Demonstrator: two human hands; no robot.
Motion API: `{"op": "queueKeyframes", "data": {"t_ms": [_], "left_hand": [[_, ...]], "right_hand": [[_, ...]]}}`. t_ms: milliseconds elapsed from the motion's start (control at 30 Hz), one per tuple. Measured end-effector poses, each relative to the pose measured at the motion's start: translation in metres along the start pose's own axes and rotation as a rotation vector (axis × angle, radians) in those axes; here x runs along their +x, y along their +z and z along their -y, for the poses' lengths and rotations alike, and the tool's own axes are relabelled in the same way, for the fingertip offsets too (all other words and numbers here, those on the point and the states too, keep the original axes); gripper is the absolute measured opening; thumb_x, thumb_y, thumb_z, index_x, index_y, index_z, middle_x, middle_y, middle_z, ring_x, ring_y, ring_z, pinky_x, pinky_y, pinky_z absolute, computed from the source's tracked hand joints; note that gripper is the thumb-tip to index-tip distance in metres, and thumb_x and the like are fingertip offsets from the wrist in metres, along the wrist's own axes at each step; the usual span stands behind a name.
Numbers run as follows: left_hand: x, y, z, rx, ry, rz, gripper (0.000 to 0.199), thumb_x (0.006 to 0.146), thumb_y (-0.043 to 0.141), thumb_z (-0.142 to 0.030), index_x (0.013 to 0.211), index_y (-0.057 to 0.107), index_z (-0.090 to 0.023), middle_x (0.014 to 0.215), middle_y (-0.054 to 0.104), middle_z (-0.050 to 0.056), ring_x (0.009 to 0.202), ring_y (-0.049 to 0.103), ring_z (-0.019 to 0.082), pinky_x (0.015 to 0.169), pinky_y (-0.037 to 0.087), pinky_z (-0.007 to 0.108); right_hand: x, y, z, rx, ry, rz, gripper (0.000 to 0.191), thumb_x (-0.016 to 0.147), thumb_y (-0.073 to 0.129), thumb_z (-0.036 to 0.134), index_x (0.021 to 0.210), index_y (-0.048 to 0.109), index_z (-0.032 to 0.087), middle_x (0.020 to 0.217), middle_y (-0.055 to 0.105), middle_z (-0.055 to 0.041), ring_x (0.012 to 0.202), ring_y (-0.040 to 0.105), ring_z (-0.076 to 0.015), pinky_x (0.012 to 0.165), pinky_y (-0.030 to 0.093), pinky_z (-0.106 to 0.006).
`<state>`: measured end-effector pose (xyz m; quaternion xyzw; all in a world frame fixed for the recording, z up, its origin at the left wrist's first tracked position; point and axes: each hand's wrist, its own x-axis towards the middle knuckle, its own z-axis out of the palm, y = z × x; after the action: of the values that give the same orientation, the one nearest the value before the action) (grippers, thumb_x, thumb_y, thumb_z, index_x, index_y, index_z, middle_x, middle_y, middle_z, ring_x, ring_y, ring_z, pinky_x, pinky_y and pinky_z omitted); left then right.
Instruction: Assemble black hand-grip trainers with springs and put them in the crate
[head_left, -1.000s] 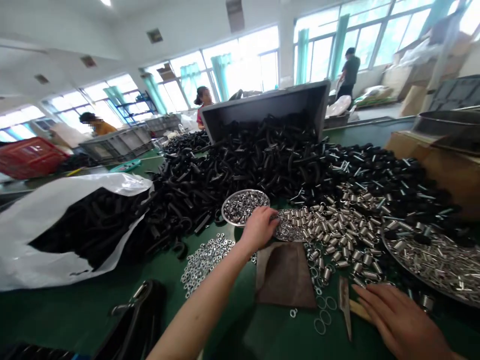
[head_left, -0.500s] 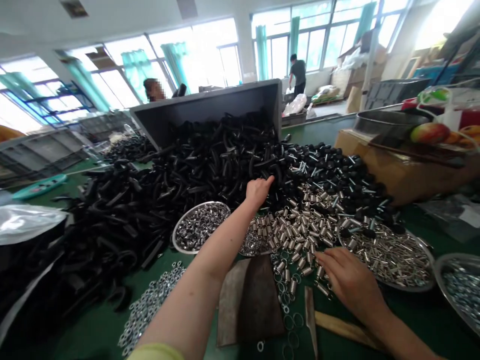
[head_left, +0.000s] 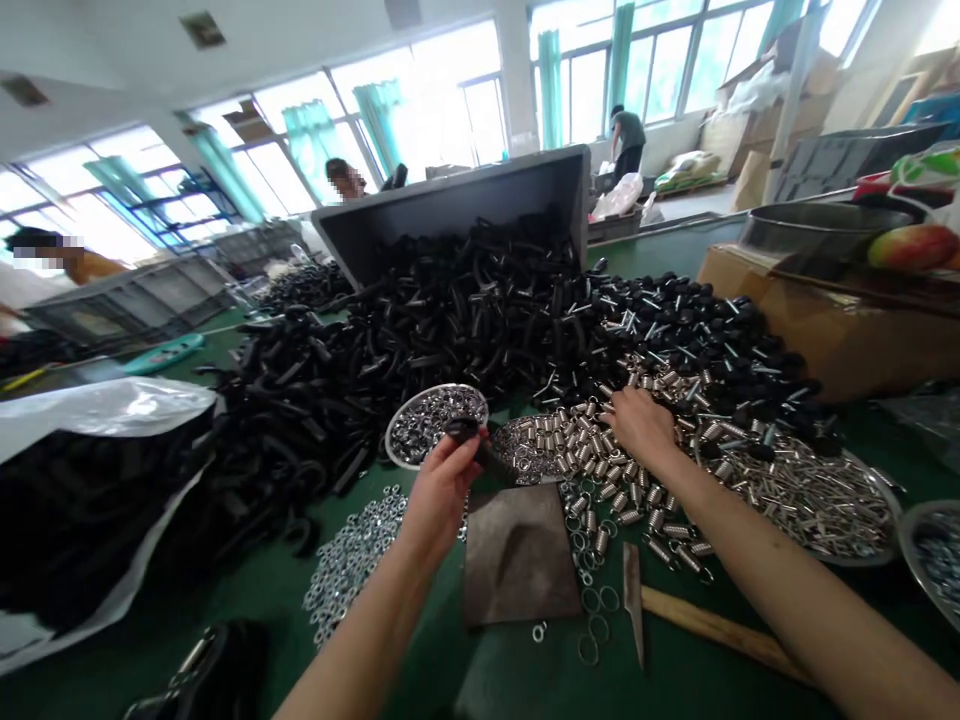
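Near the round dish of small metal parts (head_left: 409, 425), my left hand (head_left: 442, 490) is closed on a black curved part (head_left: 480, 448). My right hand (head_left: 637, 425) reaches into the pile of metal springs (head_left: 600, 455); its fingers are bent down among them, and what they hold, if anything, is hidden. Below, between the two arms, lies a dark metal plate (head_left: 521, 555). Beside it are thin rings (head_left: 592, 600) and a hammer (head_left: 705, 620) with a wooden handle.
Behind the hands, black parts (head_left: 420, 320) spill from a tipped grey bin (head_left: 465, 200). Loose nuts (head_left: 352, 560) lie at the left, a bowl of metal pins (head_left: 810, 500) at the right. A cardboard box (head_left: 810, 330) stands at the back right. Several people are in the background.
My left hand has come back from the black pile, now with a black part in it. My right hand has moved forward and up among the springs. The view has shifted left.
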<state>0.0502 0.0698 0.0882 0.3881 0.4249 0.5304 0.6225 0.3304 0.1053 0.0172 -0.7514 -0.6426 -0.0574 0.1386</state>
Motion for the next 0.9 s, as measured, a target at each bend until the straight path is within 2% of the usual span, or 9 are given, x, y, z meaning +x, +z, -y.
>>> {"op": "queueKeyframes", "data": {"t_ms": [133,233,300,367,467,567,700,800,900], "left_hand": [[-0.041,-0.073,0.012,-0.078,-0.092,-0.198,0.03,0.07,0.071,-0.033,0.095,0.063,-0.018,0.083,0.064,0.003,0.081,0.061,0.016,0.075,0.051,0.03],[-0.067,-0.118,0.023,-0.012,-0.044,-0.347,0.032,0.069,0.071,-0.035,0.094,0.061,-0.018,0.072,0.058,-0.001,0.066,0.058,0.011,0.067,0.05,0.026],[-0.08,-0.14,0.03,0.153,-0.005,-0.408,0.032,0.068,0.071,-0.037,0.09,0.061,-0.017,0.064,0.054,-0.004,0.056,0.052,0.008,0.056,0.044,0.02],[-0.086,-0.154,0.037,0.46,0.023,-0.391,0.029,0.071,0.068,-0.038,0.087,0.061,-0.015,0.057,0.05,-0.005,0.049,0.048,0.008,0.048,0.037,0.019],[-0.08,-0.16,0.045,0.956,0.128,-0.253,0.022,0.079,0.058,-0.034,0.087,0.064,-0.014,0.065,0.058,0.001,0.059,0.055,0.013,0.056,0.042,0.023],[-0.061,-0.152,0.051,1.155,0.218,-0.146,0.013,0.078,0.054,-0.019,0.081,0.066,-0.017,0.086,0.063,0.005,0.082,0.059,0.017,0.076,0.044,0.027],[-0.038,-0.141,0.061,1.271,0.227,-0.058,0.022,0.068,0.052,-0.004,0.074,0.065,-0.019,0.092,0.062,0.005,0.094,0.056,0.019,0.086,0.041,0.029],[-0.03,-0.14,0.065,1.319,0.214,-0.03,0.024,0.067,0.049,-0.001,0.073,0.064,-0.019,0.091,0.061,0.006,0.097,0.055,0.02,0.088,0.04,0.031],[-0.029,-0.142,0.063,1.31,0.203,-0.029,0.023,0.067,0.049,0.0,0.072,0.064,-0.018,0.091,0.061,0.008,0.096,0.055,0.021,0.089,0.039,0.032]], "right_hand": [[0.005,-0.001,0.002,0.065,0.055,0.051,0.016,0.079,0.059,0.031,0.079,0.063,0.016,0.095,0.062,-0.0146,0.095,0.056,-0.0281,0.069,0.042,-0.033],[-0.002,-0.013,-0.007,0.146,0.14,0.055,0.023,0.083,0.052,0.036,0.089,0.062,0.016,0.09,0.065,-0.0161,0.085,0.06,-0.0285,0.066,0.041,-0.036],[-0.012,-0.023,-0.014,0.207,0.197,0.032,0.031,0.085,0.045,0.042,0.099,0.058,0.017,0.089,0.065,-0.017,0.08,0.061,-0.028,0.064,0.041,-0.037],[-0.027,-0.032,-0.018,0.397,0.258,-0.004,0.031,0.085,0.044,0.046,0.1,0.054,0.021,0.088,0.066,-0.0155,0.074,0.061,-0.0258,0.062,0.041,-0.036],[-0.058,-0.045,-0.008,0.997,0.392,0.01,0.024,0.077,0.058,0.046,0.087,0.052,0.026,0.087,0.066,-0.011,0.068,0.06,-0.0222,0.056,0.044,-0.034],[-0.091,-0.051,0.017,1.338,0.486,0.1,0.026,0.068,0.069,0.043,0.078,0.053,0.025,0.09,0.066,-0.0087,0.072,0.061,-0.0213,0.053,0.047,-0.03],[-0.127,-0.047,0.05,1.382,0.439,0.224,0.033,0.065,0.07,0.049,0.082,0.06,0.022,0.095,0.065,-0.006,0.077,0.061,-0.0187,0.055,0.05,-0.026],[-0.147,-0.041,0.066,1.321,0.42,0.281,0.038,0.064,0.071,0.049,0.087,0.065,0.02,0.084,0.063,-0.0036,0.064,0.056,-0.0135,0.05,0.048,-0.024],[-0.162,-0.04,0.08,1.403,0.351,0.343,0.039,0.069,0.068,0.048,0.094,0.065,0.017,0.08,0.06,-0.0033,0.057,0.05,-0.0106,0.047,0.044,-0.023]]}}
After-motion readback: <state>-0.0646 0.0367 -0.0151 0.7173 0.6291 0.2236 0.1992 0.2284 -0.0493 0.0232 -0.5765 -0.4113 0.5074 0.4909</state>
